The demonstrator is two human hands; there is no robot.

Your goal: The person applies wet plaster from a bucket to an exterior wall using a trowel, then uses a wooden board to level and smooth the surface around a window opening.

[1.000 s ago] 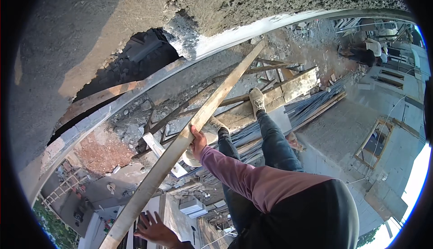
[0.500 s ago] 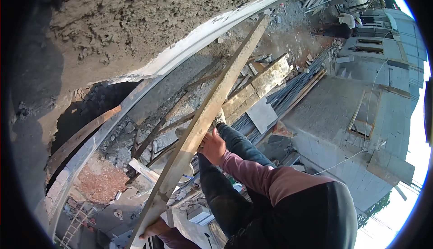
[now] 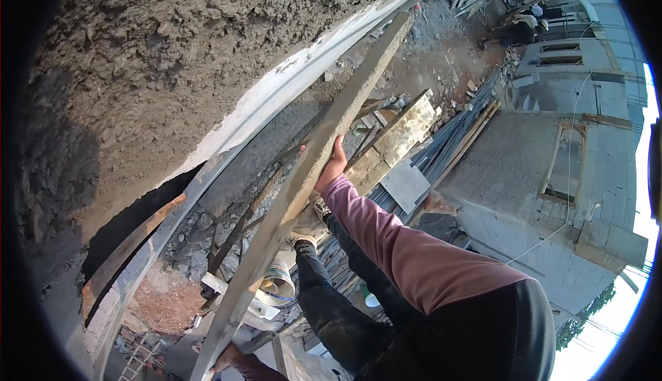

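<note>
A long, mortar-smeared wooden board (image 3: 303,174) runs slantwise from the lower left to the upper middle of the head view. My right hand (image 3: 334,167) is wrapped round its middle stretch, thumb on the near side and fingertips showing past the far edge. Down at the board's lower end, my left hand (image 3: 225,357) grips its edge, partly cut off by the picture. Along the upper left spreads a wall with rough, grey-brown mortar (image 3: 172,71), bordered by a pale smooth strip (image 3: 276,81). The board's upper end lies close to this strip; whether they touch, I cannot tell.
My feet stand on narrow planking beside a mortar-stained bucket (image 3: 278,283). A dark opening (image 3: 131,226) gapes in the wall. Below lie long metal bars (image 3: 458,143), a thick plank (image 3: 396,136) and rubble. A co-worker (image 3: 520,33) bends far off; a grey building (image 3: 510,167) stands right.
My right hand has moved up along the board and now wraps round it higher. The board has shifted slightly, its lower end still in my left hand. The mortared wall fills more of the view.
</note>
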